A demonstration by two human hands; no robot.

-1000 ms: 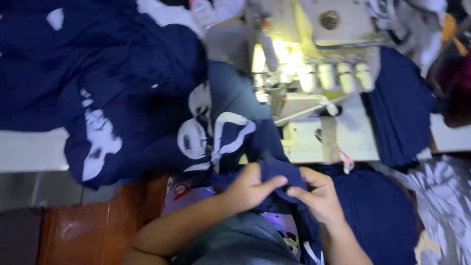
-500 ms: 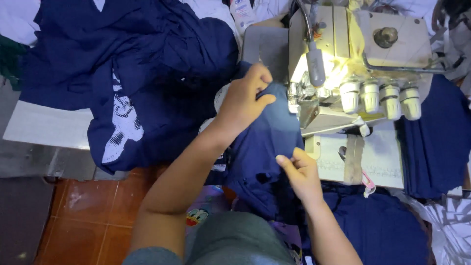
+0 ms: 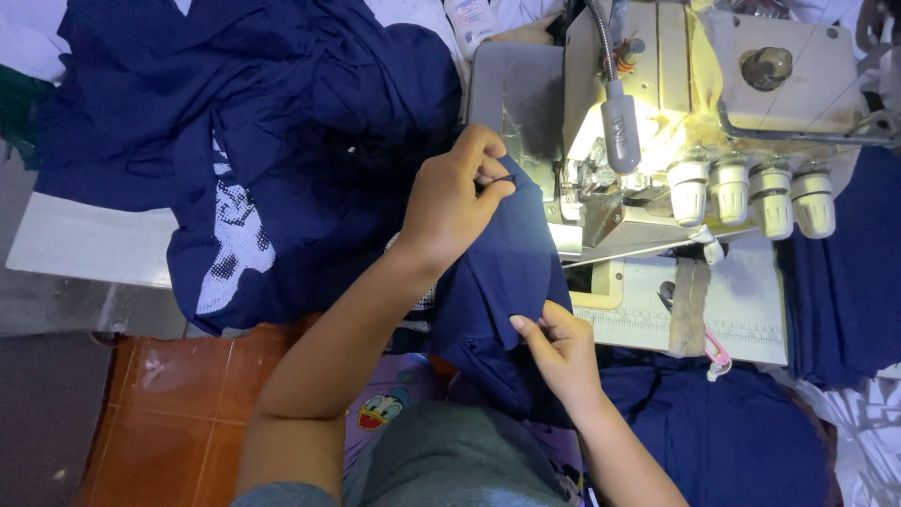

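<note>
Head view looks straight down at a sewing table; I see my left hand (image 3: 458, 202) up near the sewing machine (image 3: 694, 122), its fingers pinched shut on the top edge of a dark blue cloth piece (image 3: 502, 282); my right hand (image 3: 560, 349) is lower down, fingers pinched on the bottom edge of the same piece, so the cloth hangs stretched between both hands, just beside the front of the machine; a small lamp (image 3: 621, 122) on a bendy neck shines bright on the needle spot, and I cannot see the needle behind the glare; four pale knobs (image 3: 751, 192) sit in a row on the machine's right side; a big pile of blue cloth (image 3: 282, 122) with a white print (image 3: 235, 249) covers the left of the white table (image 3: 84, 249) and hangs over its edge; more blue cloth (image 3: 732, 432) lies low on the right; the floor is red tiles (image 3: 178, 394); my left arm hides part of the pile.
</note>
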